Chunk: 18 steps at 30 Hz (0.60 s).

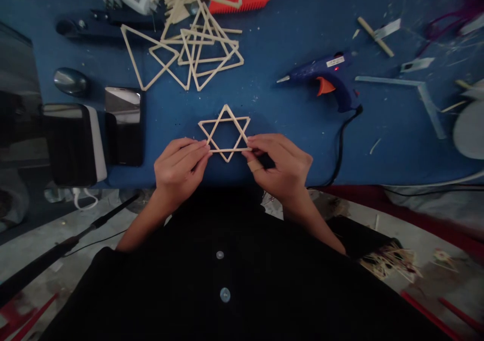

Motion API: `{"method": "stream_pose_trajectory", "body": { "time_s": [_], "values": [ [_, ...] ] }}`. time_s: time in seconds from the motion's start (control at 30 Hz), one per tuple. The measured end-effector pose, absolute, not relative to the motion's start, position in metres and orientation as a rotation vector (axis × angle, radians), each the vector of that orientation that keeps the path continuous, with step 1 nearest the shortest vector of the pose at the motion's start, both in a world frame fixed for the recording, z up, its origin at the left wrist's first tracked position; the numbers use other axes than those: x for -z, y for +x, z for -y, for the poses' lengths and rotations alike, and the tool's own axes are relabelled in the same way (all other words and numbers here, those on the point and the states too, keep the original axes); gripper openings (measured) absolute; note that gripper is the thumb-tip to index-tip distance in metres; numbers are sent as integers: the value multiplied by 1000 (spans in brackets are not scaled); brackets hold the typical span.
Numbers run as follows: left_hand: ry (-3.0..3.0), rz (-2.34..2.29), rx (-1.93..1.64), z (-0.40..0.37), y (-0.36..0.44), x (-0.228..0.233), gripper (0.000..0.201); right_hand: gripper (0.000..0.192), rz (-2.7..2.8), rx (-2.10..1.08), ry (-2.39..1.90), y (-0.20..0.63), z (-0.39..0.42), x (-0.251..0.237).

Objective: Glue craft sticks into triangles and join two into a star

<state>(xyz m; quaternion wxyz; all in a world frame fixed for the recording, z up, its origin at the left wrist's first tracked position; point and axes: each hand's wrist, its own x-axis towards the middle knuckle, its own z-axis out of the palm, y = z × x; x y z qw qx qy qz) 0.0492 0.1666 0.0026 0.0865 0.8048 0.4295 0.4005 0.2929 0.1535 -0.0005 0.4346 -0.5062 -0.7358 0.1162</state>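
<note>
fingers of left hand [180, 163] and right hand [280, 165] seemingly pinch stick star [224, 132]; table [287, 109] beneath

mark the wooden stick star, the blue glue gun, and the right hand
six-pointed star of wooden sticks [224, 120]: head view, upper crossing sticks.
blue hot-glue gun [328, 71]: head view, body.
right hand [282, 165]: head view, back of hand.

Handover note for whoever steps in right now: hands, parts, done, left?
Left hand: fingertips pinch the lower left corner of the six-pointed star of thin wooden sticks, lying on the blue table.
Right hand: fingertips pinch the star's lower right corner.
Blue glue gun with orange trigger lies to the right, untouched.
Done: two triangles overlaid as a star.
Left, probably: the heap of loose stick triangles behind still lies unpaired.
</note>
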Motion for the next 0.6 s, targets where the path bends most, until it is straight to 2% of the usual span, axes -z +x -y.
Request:
{"method": "stream_pose_trajectory", "body": {
  "time_s": [0.27,0.43,0.53,0.6],
  "values": [
    [2411,-1255,-1181,-168,48,-4,17,13,1794,-334,-1309,294,-154,3],
    [2415,-1298,-1210,-168,49,-7,14,11,1774,-243,-1232,285,-153,1],
    [2423,-1368,-1272,-163,42,-16,17,19,1820,-307,-1181,292,-157,-11],
    [2442,-1430,-1263,-157,30,-24,18,23,1812,-223,-1218,309,-165,-20]
  ]
}}
